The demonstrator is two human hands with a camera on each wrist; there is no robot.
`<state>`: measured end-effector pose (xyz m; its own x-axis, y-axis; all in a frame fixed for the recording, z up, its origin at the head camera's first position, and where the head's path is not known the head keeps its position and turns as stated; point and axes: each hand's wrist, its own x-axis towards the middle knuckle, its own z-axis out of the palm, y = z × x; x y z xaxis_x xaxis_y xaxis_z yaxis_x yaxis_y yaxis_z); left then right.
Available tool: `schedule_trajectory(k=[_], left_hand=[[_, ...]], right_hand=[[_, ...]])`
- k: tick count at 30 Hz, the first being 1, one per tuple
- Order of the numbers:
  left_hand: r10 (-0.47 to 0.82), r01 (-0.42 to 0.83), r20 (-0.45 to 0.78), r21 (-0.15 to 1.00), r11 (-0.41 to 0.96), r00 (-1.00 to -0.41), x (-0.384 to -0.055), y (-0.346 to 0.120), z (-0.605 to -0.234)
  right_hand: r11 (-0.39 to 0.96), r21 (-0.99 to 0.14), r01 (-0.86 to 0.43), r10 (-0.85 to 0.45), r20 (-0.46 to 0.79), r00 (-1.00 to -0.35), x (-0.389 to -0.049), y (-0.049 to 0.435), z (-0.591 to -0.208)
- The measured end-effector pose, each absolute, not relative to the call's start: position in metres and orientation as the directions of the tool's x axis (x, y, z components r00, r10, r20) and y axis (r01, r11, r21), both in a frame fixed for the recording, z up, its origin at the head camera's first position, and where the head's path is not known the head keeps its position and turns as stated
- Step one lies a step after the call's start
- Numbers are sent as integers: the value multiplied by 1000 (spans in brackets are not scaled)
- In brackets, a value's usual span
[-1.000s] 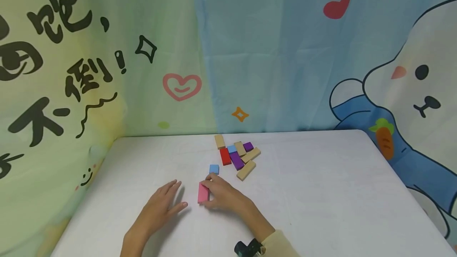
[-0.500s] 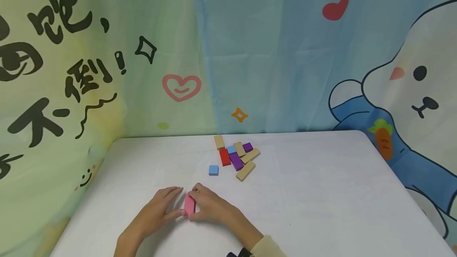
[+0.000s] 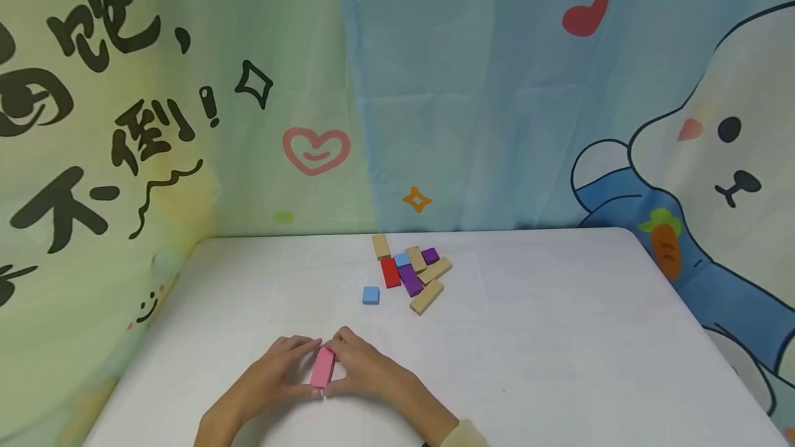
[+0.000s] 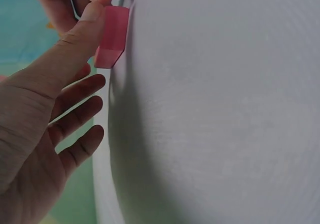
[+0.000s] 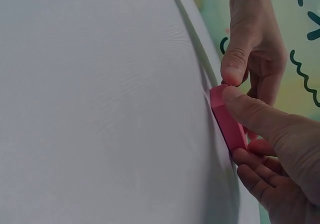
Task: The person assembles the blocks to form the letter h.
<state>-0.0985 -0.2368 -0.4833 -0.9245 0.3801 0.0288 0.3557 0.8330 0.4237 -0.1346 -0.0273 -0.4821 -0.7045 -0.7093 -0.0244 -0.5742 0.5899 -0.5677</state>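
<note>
A pink rectangular wooden block [image 3: 323, 366] lies on the white tabletop between the two hands, slightly tilted in the head view. My right hand [image 3: 368, 368] pinches it lengthwise, with the thumb at the near end and fingertips at the far end. From the other side my left hand [image 3: 268, 376] holds the same block by its ends, thumb and forefinger meeting the right hand's fingertips. In the left wrist view the left thumb overlaps the block [image 4: 114, 32], while the remaining fingers [image 4: 82, 146] spread loosely. The right wrist view has the right thumb on the block [image 5: 229, 121].
Beyond the hands lies a lone blue block [image 3: 370, 295]. Farther back is a loose cluster with a red block [image 3: 390, 272], a purple block [image 3: 410, 280], a small blue block [image 3: 402, 260] and several plain wooden blocks [image 3: 426, 297]. A printed curtain [image 3: 472, 102] hangs behind the table.
The right hand has brought the pink block left and nearer, away from the lone blue block. The left hand has closed in and now holds it too.
</note>
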Motion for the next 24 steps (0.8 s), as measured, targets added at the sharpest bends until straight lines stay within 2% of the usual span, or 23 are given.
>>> schedule_trajectory(k=[8,14,20,24], left_hand=[[389,380,61,395,836,-919,-100,-234,-483],[392,392,79,375,840,-916,-102,-232,-485],[410,427,127,359,829,-903,-101,-232,-486],[407,416,106,363,834,-907,-100,-232,-486]], right_hand=[[650,-545,-529,-656,-52,-753,-143,-13,-478],[716,-545,-436,-570,-96,-816,-154,5,-482],[738,-525,-424,-519,-40,-854,-167,25,-482],[750,-511,-420,-495,-13,-869,-174,34,-480]])
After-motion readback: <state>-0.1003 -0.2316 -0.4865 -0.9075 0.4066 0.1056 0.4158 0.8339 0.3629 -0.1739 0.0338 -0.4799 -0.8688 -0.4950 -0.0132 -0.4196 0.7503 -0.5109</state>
